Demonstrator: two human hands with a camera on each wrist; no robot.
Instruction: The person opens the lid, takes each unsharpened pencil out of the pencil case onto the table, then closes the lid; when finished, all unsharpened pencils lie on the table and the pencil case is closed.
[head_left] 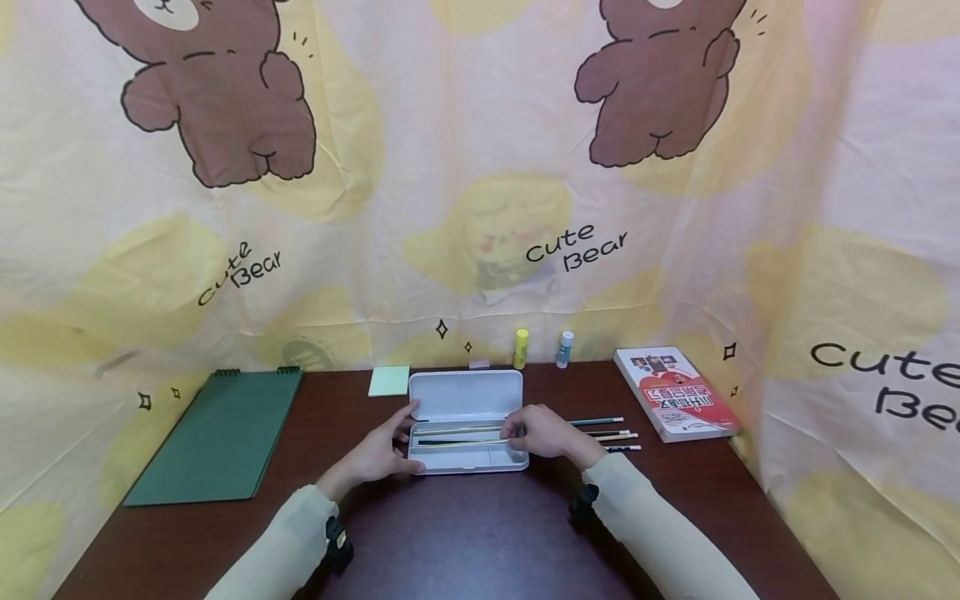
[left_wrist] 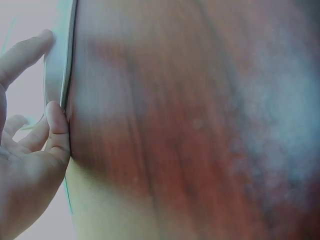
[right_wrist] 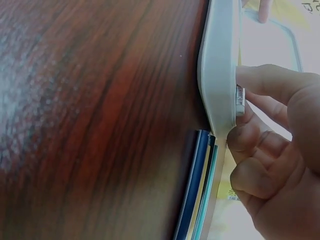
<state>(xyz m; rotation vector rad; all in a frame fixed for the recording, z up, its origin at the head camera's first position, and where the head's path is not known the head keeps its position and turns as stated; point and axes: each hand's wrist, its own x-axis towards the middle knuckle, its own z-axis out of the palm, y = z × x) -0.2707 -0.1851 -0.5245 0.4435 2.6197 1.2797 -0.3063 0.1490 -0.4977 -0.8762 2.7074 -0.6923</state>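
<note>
A white pencil case lies on the table with its lid raised toward the wall. Several pencils lie lengthwise in its tray. At the case's left end, my left hand holds it, thumb at the front corner and fingers near the hinge; the left wrist view shows these fingers against the case's side. Over the right end, my right hand pinches a pencil, whose end shows between thumb and fingers in the right wrist view.
Several more pencils lie right of the case, partly behind my right hand. A green notebook lies at left, pale sticky notes behind the case. A yellow tube, a glue stick and a book are toward the back right.
</note>
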